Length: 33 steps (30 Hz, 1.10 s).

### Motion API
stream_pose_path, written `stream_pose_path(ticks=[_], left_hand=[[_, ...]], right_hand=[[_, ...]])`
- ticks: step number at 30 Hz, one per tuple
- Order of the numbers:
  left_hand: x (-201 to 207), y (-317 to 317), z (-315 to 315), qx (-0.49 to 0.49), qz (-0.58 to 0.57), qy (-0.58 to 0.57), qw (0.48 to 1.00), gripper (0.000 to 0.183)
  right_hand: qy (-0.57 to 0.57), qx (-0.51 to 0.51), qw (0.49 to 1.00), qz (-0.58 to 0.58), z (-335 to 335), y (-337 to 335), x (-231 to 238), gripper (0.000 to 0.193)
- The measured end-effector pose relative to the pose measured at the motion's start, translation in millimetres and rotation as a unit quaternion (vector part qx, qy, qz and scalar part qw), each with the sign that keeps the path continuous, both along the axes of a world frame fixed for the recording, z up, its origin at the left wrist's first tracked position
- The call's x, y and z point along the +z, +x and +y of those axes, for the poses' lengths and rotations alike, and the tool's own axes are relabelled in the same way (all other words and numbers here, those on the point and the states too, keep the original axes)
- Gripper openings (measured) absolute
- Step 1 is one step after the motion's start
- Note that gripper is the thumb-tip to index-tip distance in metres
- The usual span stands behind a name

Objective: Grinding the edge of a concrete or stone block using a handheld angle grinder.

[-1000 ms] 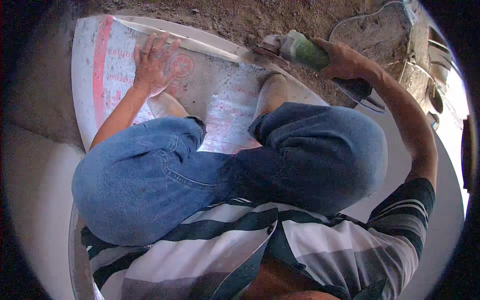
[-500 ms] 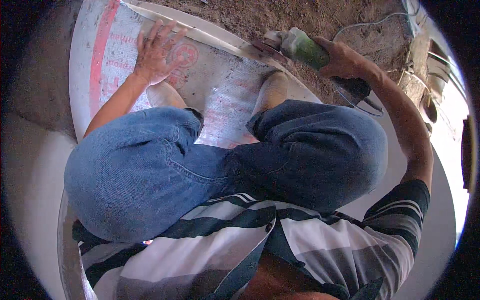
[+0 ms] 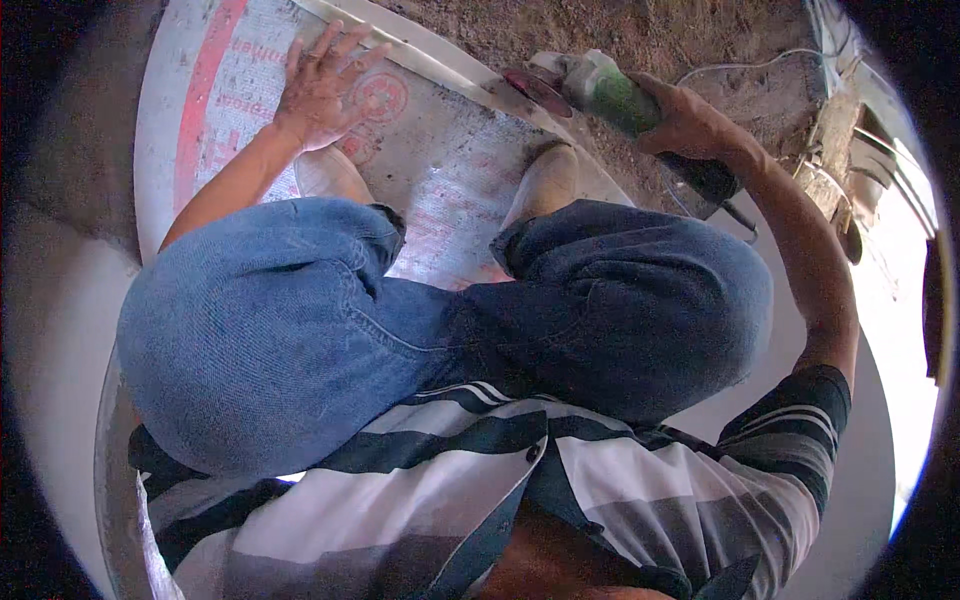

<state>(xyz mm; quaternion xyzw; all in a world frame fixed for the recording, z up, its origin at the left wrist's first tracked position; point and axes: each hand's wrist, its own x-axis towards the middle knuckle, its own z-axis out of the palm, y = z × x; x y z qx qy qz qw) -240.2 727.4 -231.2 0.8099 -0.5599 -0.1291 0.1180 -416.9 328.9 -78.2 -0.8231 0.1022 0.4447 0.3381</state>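
Note:
My left hand (image 3: 325,92) lies flat with its fingers spread on a pale sheet (image 3: 440,130) that carries red print and a red stripe. Its fingertips reach near a pale raised strip (image 3: 415,45) along the sheet's far edge. My right hand (image 3: 690,122) is wrapped round the green body of an angle grinder (image 3: 615,98). The grinder's reddish disc (image 3: 538,92) is at the far edge of the sheet; whether it touches, I cannot tell. The black rear of the grinder (image 3: 705,178) sticks out below my wrist.
Both my feet (image 3: 545,180) rest on the sheet, and I squat over it. Brown soil (image 3: 600,25) lies beyond the far edge. A thin cable (image 3: 745,66) runs over the soil at the right, by a wooden post (image 3: 835,130) and bright clutter.
The grinder's disc is turned a little, so more of its reddish face shows. My left hand stays pressed on the sheet; the whole view has shifted slightly.

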Motion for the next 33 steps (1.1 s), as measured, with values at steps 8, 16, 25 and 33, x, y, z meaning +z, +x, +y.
stream_pose_path(ticks=[8,16,25,33], left_hand=[[-1,-1,0,0.005,0.011,-0.004,1.000,0.069],[2,-2,-2,0.007,-0.002,0.031,1.000,0.069],[2,-4,-2,0.021,0.003,0.035,0.999,0.069],[11,-5,-6,0.030,0.021,0.048,0.998,0.071]], right_hand=[[0.002,-0.006,0.998,0.066,1,8,-5,0.083],[0.011,0.009,0.998,0.056,1,19,-18,0.080],[0.019,0.016,0.999,0.036,7,39,-28,0.077],[0.062,-0.016,0.997,0.033,21,67,-19,0.077]])
